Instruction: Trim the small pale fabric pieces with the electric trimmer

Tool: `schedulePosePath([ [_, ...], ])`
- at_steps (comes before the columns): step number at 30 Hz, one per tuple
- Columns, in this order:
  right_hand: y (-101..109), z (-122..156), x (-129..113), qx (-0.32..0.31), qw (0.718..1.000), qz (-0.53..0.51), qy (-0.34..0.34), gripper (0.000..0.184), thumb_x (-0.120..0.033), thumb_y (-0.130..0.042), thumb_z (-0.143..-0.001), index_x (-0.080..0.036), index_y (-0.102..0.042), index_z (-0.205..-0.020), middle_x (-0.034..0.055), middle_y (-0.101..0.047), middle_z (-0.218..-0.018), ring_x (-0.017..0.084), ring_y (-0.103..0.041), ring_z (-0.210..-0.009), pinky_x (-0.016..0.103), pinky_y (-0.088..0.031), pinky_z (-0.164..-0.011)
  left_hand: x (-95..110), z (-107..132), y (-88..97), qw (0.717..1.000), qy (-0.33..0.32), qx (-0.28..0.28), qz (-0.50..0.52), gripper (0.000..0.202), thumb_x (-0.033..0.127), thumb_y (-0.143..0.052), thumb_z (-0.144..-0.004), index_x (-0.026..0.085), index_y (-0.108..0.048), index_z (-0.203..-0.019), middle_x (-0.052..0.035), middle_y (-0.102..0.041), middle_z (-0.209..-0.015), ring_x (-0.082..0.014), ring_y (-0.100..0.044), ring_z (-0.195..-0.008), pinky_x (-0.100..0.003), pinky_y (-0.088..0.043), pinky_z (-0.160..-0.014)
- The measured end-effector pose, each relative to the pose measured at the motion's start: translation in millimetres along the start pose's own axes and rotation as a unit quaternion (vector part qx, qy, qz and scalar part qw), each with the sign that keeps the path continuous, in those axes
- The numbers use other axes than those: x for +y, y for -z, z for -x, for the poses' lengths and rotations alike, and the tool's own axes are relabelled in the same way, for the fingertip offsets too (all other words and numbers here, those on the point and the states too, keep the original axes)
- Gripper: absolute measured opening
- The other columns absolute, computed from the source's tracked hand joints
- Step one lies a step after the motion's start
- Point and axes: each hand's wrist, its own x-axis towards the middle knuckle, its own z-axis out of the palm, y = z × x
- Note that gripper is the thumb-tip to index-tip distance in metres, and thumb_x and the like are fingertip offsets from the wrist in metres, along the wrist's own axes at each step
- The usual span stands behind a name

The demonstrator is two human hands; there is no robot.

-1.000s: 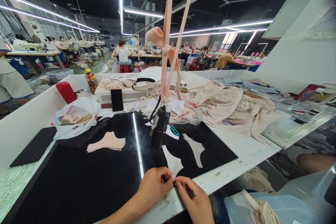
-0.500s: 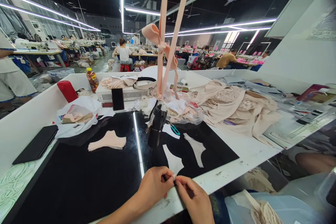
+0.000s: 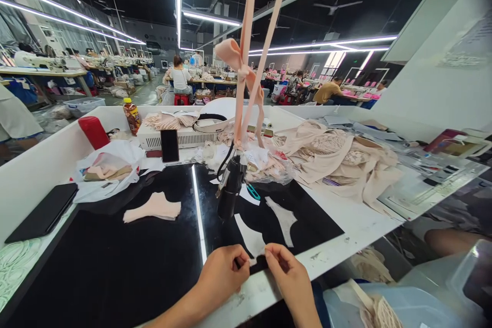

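My left hand (image 3: 226,270) is closed in a pinch near the front edge of the black mat (image 3: 161,256). A small pale scrap (image 3: 252,262) pokes out from its fingertips. My right hand (image 3: 287,272) is also pinched, just right of it; whatever its fingertips hold is too small to make out. Beyond them a white curved cut piece (image 3: 250,236) lies flat on the mat. A greyish cut piece (image 3: 282,219) rests to its right. Above the mat hangs a black cylindrical tool (image 3: 229,192) on knotted pink strips (image 3: 246,69). Teal thread snips (image 3: 252,192) lie behind it.
A stack of peach cut pieces (image 3: 154,207) sits left on the mat. Behind are a plastic bag (image 3: 111,164), a phone (image 3: 169,146), a drink bottle (image 3: 132,117) and heaped beige fabric (image 3: 338,154). A clear bin (image 3: 369,297) stands at lower right. Other people work farther back.
My hands have drawn slightly apart, from fingertips meeting to a small gap. The pale scrap now shows at my left fingertips. The whole view has shifted a little.
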Motion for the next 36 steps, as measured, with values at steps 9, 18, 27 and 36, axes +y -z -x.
schedulePosePath([
  [9,4.5,-38.3,-26.3,-0.037,0.993,-0.104,-0.042,0.046,-0.061,-0.080,-0.067,-0.018,-0.072,-0.082,0.0040,-0.072,-0.068,0.013,-0.056,-0.043,0.021,-0.039,-0.035,-13.3,-0.5,-10.0,0.990,-0.105,0.044,-0.086,0.019,0.005,-0.058,-0.080,0.020,-0.070,-0.080,0.0020,-0.064,-0.086,-0.0078,-0.056,-0.059,-0.020,-0.036,-0.055],
  [18,-6.2,-74.7,-47.2,-0.080,0.980,-0.157,-0.089,0.038,-0.046,-0.086,-0.066,-0.018,-0.066,-0.081,0.0104,-0.080,-0.090,0.016,-0.074,-0.062,0.020,-0.056,-0.045,-35.2,-8.6,-17.7,0.861,-0.418,0.146,-0.250,0.012,0.008,-0.060,-0.086,0.020,-0.064,-0.086,-0.0040,-0.060,-0.143,-0.0254,-0.060,-0.124,-0.033,-0.053,-0.102],
  [27,-19.8,-117.2,-59.9,-0.078,0.980,-0.174,-0.060,0.033,-0.039,-0.086,-0.072,-0.017,-0.067,-0.086,0.0078,-0.079,-0.080,0.018,-0.077,-0.070,0.024,-0.063,-0.060,-30.8,-13.4,-10.9,0.896,-0.355,0.023,-0.267,0.018,0.007,-0.058,-0.090,0.021,-0.066,-0.100,-0.0031,-0.067,-0.135,-0.0258,-0.053,-0.138,-0.038,-0.041,-0.118],
  [36,-34.2,-177.7,-92.6,-0.004,0.963,-0.255,0.086,0.014,-0.028,-0.069,-0.097,-0.014,-0.066,-0.094,0.0008,-0.072,-0.090,0.015,-0.071,-0.078,0.035,-0.061,-0.077,-26.2,-19.7,-9.8,0.941,-0.283,-0.025,-0.186,0.024,0.004,-0.058,-0.085,0.021,-0.070,-0.096,-0.0054,-0.067,-0.137,-0.0316,-0.049,-0.141,-0.045,-0.038,-0.119],
])
